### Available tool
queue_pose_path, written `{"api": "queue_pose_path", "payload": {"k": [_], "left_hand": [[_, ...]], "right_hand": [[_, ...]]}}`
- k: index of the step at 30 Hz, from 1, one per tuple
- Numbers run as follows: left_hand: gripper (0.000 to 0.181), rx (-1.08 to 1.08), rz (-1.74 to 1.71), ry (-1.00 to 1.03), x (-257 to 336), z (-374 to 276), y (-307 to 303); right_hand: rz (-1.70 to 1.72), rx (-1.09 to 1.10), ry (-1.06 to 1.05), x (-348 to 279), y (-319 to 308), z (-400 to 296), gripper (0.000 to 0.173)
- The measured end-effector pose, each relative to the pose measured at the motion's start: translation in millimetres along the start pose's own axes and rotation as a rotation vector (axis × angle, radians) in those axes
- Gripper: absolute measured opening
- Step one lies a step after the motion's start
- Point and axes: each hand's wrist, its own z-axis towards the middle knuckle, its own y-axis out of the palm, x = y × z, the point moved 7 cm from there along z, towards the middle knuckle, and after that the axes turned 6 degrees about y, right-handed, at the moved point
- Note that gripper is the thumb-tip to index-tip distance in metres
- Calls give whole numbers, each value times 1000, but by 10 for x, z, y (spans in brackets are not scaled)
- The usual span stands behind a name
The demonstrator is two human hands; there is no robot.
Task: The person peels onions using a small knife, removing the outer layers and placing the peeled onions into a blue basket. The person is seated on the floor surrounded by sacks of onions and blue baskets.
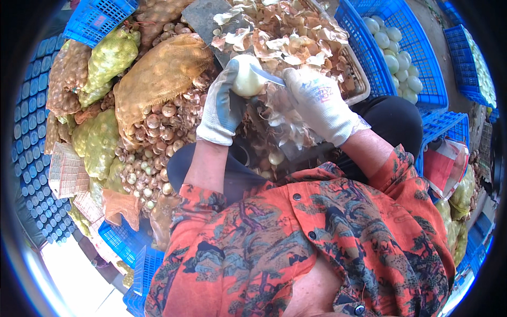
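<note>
My left hand (224,105), in a white knitted glove with a blue-grey coated palm, holds a pale peeled onion (247,76). In my right hand (317,101), also gloved, is a knife; its narrow metal blade (268,76) points left and lies against the onion's upper right side. The handle is hidden in the glove. Dry onion skins (293,35) are heaped in a pale plastic crate (362,81) beyond the hands, and more loose skins hang below the onion, between the hands.
A blue plastic crate (429,63) of peeled onions (402,63) stands at the upper right. Unpeeled onions (158,123) are piled on the left beside an orange mesh sack (158,75) and green mesh sacks (113,55). Another blue crate (443,123) stands beside my right knee.
</note>
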Motion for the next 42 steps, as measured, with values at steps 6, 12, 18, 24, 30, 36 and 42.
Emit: {"api": "queue_pose_path", "payload": {"k": [6,12,18,24,30,36,42], "left_hand": [[50,38,33,33,25,-38,66],[54,-82,40,-22,-62,-103,100],[71,-241,265,-23,31,-218,327],[110,-309,517,57,148,-271,498],[101,-355,504,39,142,-246,414],[82,-384,204,148,139,-154,457],[76,-209,161,-33,-84,-84,319]], "right_hand": [[828,-461,507,121,7,-23,22],[694,18,132,1,-293,35,15],[455,191,-58,-36,-317,110,8],[573,242,185,365,-199,136,11],[971,-54,549,593,145,45,18],[1485,-36,471,344,96,39,23],[1246,59,406,316,-13,1,14]]}}
